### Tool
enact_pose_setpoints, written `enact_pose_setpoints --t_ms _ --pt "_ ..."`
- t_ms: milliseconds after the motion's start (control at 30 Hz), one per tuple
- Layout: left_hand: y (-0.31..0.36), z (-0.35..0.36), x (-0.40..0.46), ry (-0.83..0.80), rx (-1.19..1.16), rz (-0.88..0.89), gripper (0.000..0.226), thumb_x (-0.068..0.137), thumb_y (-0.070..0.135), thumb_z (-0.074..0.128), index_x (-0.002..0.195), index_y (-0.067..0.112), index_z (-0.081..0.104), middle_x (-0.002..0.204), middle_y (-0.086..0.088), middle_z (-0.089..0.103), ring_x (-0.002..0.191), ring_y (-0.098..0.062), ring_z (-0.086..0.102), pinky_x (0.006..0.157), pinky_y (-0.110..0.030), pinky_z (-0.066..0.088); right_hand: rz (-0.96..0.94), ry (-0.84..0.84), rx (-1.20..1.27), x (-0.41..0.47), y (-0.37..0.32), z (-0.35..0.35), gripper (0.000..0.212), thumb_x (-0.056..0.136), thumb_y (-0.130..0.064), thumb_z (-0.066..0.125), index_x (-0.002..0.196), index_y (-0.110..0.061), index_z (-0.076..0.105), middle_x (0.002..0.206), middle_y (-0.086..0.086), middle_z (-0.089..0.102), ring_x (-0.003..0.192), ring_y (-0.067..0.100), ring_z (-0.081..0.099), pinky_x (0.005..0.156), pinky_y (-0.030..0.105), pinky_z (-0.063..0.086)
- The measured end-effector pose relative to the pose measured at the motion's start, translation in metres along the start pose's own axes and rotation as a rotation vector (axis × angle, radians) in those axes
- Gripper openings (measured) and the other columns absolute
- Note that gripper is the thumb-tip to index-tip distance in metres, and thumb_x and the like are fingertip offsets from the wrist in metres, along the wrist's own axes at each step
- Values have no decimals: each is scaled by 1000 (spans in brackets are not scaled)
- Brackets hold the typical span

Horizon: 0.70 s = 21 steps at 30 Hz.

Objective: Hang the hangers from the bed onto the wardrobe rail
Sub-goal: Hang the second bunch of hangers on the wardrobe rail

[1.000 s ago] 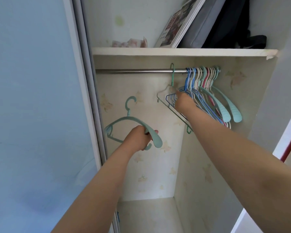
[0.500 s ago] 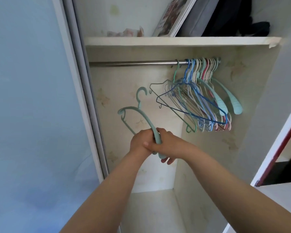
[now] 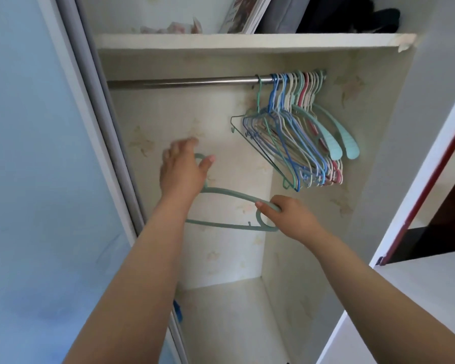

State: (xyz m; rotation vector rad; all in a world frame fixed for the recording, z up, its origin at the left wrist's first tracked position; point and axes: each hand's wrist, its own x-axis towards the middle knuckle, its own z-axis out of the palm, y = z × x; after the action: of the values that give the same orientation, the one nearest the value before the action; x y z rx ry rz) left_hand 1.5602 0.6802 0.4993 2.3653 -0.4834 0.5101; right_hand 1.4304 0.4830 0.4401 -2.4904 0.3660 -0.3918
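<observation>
In the head view, the right hand point(image 3: 290, 215) grips the green hanger point(image 3: 229, 199) at its right end, with the thumb on top of the arm and the fingers curled round it. The left hand point(image 3: 181, 170) is at the hook side; its fingers are spread and fairly straight, the thumb stands apart to the right, and the hook point(image 3: 199, 156) shows only in part between thumb and palm, so one cannot tell if the hand really holds it. The hanger lies nearly flat, below the rail point(image 3: 184, 82) and to the left of the hung hangers point(image 3: 294, 143), well apart from both. The risk, as a judgement, is this: held firmly at only one end, the hanger may swing or twist when it is lifted, and the hook may miss the rail. If it goes up too near the crowded bunch above the right fingers, it may tangle with the thin wire hangers or knock one off.
</observation>
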Motion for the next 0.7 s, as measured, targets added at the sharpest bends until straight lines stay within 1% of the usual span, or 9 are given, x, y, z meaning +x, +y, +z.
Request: enact_pose_setpoints --t_ms 67,133,200,267,333,367,433,600,700 --pt "-1 4 12 -45 29 -7 51 96 48 43 142 25 40 148 -11 37 134 -29 36 108 -39 32 -40 25 22 -2 8 -3 44 88 -55 53 70 -15 55 61 -2 52 62 19 51 56 31 38" --pt "-6 13 17 -142 4 0 41 99 44 39 123 18 60 124 -12 62 112 -29 57 95 -36 45 -71 35 43 -6 16 -4 39 87 -53 57 67 -19 53 60 -3 52 61 18 52 55 30 38" --pt "-9 15 15 -132 -41 -16 35 97 42 44 98 17 69 95 -5 73 86 -26 67 82 -36 53 -92 64 40 -9 24 -4 38 87 -52 58 68 -20 52 59 -3 53 60 18 52 54 30 38" --pt "-11 19 13 -137 -118 -69 25 97 31 47 104 20 68 97 -2 72 83 -27 69 75 -39 57 -112 115 -44 -14 30 -1 38 87 -53 57 70 -20 49 57 -3 50 59 20 51 51 29 36" --pt "-9 23 11 -167 -384 -288 31 98 13 42 123 19 60 118 -3 60 86 -33 67 60 -39 60 -162 192 -194 -18 34 6 37 88 -53 56 75 -19 50 55 -5 45 58 25 50 51 28 33" --pt "-6 24 9 -187 -562 -419 33 98 5 39 123 15 58 120 -7 54 80 -35 66 50 -35 59 -193 230 -248 -20 36 10 38 88 -52 56 77 -17 51 53 -6 43 56 28 51 50 27 32" --pt "1 18 4 -218 -830 -592 22 96 -3 40 106 6 58 112 -14 52 66 -34 62 41 -28 55 -259 291 -277 -25 39 21 37 87 -49 60 77 -14 52 49 -5 43 48 31 52 47 25 31" --pt "4 13 3 -242 -1019 -681 7 97 5 48 100 1 52 116 -22 53 65 -35 60 44 -30 56 -225 331 -225 -33 43 42 39 86 -48 62 78 -11 53 48 -2 45 43 33 52 45 25 31" --pt "4 14 7 -219 -1058 -694 41 102 35 39 120 -1 48 131 -21 50 70 -35 65 47 -33 58 -93 245 -188 -37 32 50 39 89 -52 56 85 -14 49 55 1 48 56 35 55 48 30 31"
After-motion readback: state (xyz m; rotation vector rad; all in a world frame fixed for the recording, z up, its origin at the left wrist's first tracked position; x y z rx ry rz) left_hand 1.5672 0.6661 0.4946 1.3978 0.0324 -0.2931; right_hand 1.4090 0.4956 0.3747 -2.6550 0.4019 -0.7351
